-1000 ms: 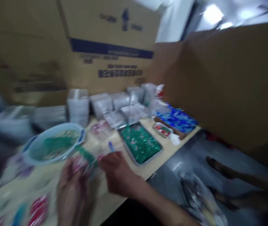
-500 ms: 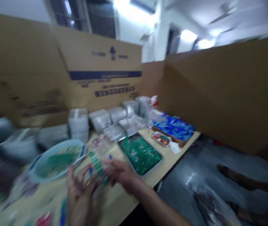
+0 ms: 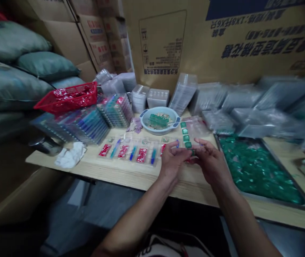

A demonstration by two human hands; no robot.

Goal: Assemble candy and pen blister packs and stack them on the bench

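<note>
Gripping clear blister strip (image 3: 192, 128) (green pcs (image 3: 186, 137)) w/ L hand (image 3: 172, 161), R hand (image 3: 212, 164)

1. This is a packing room in a storeroom.
2. Large cardboard cartons (image 3: 163, 43) are stacked high behind the work area.
3. Stuffed sacks (image 3: 15, 39) are piled along the left.
4. A long wooden table (image 3: 131, 178) holds stacks of clear plastic trays (image 3: 183, 93) and a metal tray (image 3: 272, 197) of small green pieces.
</note>
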